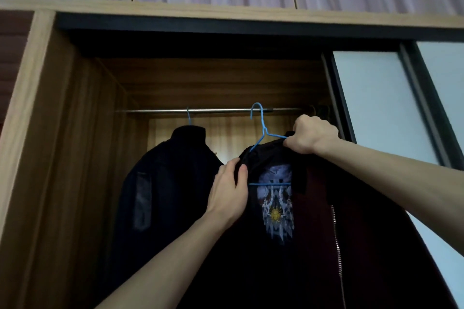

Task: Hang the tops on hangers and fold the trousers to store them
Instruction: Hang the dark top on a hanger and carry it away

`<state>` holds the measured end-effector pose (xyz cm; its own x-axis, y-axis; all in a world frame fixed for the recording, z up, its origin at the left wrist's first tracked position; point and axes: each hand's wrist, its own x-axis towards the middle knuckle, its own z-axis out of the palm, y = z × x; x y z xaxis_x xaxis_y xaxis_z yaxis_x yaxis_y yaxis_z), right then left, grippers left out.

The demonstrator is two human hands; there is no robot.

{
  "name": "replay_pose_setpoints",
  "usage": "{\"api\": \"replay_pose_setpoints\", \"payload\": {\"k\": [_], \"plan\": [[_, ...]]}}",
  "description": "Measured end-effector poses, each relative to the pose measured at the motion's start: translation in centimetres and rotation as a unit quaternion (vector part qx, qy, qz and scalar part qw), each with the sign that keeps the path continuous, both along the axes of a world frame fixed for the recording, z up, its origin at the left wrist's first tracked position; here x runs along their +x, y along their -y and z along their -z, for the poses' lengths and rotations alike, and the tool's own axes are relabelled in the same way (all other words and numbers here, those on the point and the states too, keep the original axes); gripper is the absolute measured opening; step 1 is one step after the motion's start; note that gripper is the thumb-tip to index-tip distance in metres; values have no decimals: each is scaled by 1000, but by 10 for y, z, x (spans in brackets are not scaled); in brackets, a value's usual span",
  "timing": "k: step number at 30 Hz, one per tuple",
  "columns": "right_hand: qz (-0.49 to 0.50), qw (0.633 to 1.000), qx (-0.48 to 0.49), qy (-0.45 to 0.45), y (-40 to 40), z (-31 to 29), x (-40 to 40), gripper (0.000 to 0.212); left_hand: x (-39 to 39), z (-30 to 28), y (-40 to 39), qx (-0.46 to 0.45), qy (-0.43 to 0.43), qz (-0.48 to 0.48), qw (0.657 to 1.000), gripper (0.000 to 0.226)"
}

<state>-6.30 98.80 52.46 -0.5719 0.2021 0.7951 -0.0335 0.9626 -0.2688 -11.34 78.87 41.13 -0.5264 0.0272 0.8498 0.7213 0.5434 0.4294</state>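
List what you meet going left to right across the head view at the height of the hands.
Wardrobe side panel → hung dark jacket → left hand → printed graphic → right hand → sliding door.

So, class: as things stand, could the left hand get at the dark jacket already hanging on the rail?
Probably yes. The left hand grips the near garment right beside the hanging jacket, with nothing between them, but it would have to let go first.

Home bedroom — wooden wardrobe point(50, 133), rail point(213, 110), sliding door point(376, 108).
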Motion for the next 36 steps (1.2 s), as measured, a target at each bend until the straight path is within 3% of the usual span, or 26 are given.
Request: {"api": "replay_pose_setpoints", "payload": {"k": [6, 17, 26, 36], "plan": [[46, 998, -1, -43, 17, -34, -40, 27, -48, -23, 13, -17, -39, -43, 998, 50], [114, 990, 23, -84, 38, -89, -103, 23, -131, -62, 23, -52, -95, -38, 993, 55], [126, 984, 50, -118, 52, -103, -166, 21, -171, -88, 14, -93, -130, -61, 985, 53], [124, 989, 10, -76, 43, -94, -196, 23, -200, -84, 8, -95, -123, -87, 984, 52]]}}
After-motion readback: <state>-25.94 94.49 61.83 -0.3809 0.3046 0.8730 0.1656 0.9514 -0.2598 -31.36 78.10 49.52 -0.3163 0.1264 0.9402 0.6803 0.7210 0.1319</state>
